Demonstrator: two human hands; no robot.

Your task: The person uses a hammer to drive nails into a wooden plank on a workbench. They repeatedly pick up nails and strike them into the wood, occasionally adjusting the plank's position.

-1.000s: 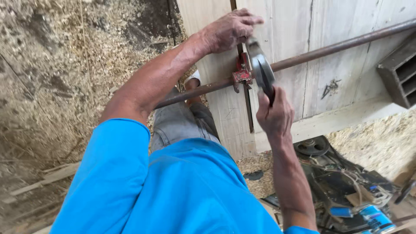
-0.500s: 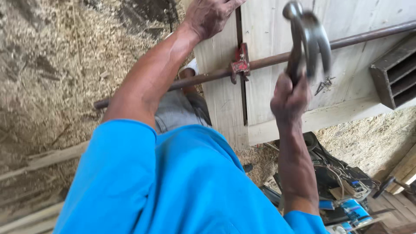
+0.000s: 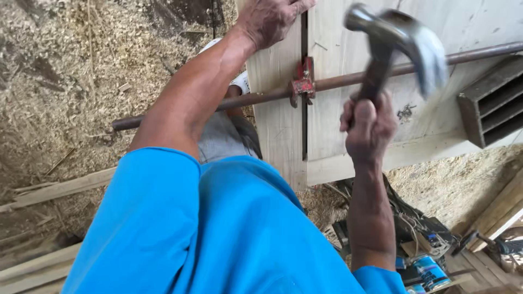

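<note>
**Watch your fingers near that hammer**

Your right hand [image 3: 369, 128] is wrapped tight around the dark handle of a claw hammer [image 3: 400, 41]. The shiny head is up high in the upper right of the frame, and it looks blurry, so I think it is moving fast.

Your left hand [image 3: 269, 19] is pressed on the pale wooden boards [image 3: 278, 125] at the top middle, fingers spread and holding nothing. It sits right by the dark gap between the boards, just above the red clamp jaw [image 3: 301, 81] on the long rusty bar [image 3: 245, 99].

Here is what could go wrong. If the hammer comes down crooked, it could hit your left fingers, since they are near the clamp. If it hits the bar at a slant, it could skid off and jar your wrist. A hard hit could knock the clamp loose and let the boards slip apart.

The floor at the left is deep in sawdust [image 3: 60, 81], and loose cans and wires [image 3: 425, 250] lie at the lower right. You could slip or trip there.
</note>
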